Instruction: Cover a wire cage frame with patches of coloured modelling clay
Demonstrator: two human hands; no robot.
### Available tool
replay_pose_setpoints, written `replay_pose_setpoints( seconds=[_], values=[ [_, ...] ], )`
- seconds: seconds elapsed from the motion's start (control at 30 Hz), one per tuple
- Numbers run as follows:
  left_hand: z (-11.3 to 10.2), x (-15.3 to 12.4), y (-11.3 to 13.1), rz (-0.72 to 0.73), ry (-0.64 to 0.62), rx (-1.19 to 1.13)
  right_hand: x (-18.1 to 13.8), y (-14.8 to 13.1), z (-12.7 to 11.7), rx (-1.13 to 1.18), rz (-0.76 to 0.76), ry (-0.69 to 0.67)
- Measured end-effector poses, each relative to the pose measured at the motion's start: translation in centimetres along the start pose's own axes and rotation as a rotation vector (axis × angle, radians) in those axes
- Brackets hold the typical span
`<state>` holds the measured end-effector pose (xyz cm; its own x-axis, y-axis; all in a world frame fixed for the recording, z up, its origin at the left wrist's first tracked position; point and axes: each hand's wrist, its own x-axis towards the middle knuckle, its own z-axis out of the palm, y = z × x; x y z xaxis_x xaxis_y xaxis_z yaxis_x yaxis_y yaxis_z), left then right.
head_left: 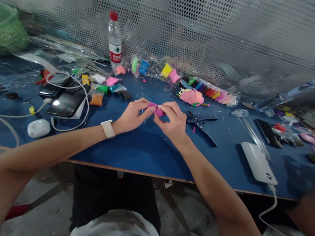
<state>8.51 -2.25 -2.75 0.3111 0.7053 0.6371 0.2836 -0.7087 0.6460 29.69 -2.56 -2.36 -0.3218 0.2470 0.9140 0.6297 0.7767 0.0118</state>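
Note:
A small lump of magenta modelling clay (160,112) is pinched between both hands above the blue table (144,149). The fingertips of my left hand (136,113) press its left end, and a light band circles that wrist. From the other side, my right hand (173,120) grips the clay between thumb and fingers. Pliers (203,118) with dark handles lie just right of my right hand, with a magenta scrap beside them. Behind that hand rests a pink clay figure (191,96) with a white eye and green and yellow details.
Bagged clay in several colours (215,93) lies along the back near a red-capped water bottle (115,43). Left are phones (69,99), cables and a white charger (38,128). Right are a white power bank (259,163) and a black phone (268,133). A green basket (7,30) stands far left.

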Motion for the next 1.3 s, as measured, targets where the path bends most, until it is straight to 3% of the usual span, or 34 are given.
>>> replay_pose_setpoints(
  seconds=[0.13,0.27,0.5,0.6,0.83,0.93,1.1,1.3],
  values=[
    [-0.3,0.5,-0.7,0.008,0.025,0.037,-0.1,0.1,0.0,-0.021,0.036,-0.07],
    [-1.0,1.6,-2.6,-0.006,0.095,0.061,0.1,0.5,-0.3,0.098,0.217,-0.127],
    [-2.1,2.5,-5.7,-0.128,0.221,0.016,-0.7,3.1,0.0,0.477,0.676,0.098],
    [-2.1,2.3,-5.8,-0.134,0.245,0.011,-1.2,3.6,0.5,0.613,0.738,0.1],
    [-1.3,1.9,-4.2,-0.111,0.23,0.045,-1.0,1.5,0.9,0.971,0.76,-0.083],
    [-1.1,1.7,-3.7,-0.117,0.201,0.04,-0.5,0.5,0.4,0.889,0.75,-0.117],
    [-1.0,1.5,-3.2,-0.117,0.172,0.025,0.0,-0.1,-0.4,0.467,0.637,-0.146],
    [-1.2,1.5,-2.6,-0.072,0.136,0.002,-0.3,0.9,-0.3,0.307,0.497,-0.129]
  ],
)
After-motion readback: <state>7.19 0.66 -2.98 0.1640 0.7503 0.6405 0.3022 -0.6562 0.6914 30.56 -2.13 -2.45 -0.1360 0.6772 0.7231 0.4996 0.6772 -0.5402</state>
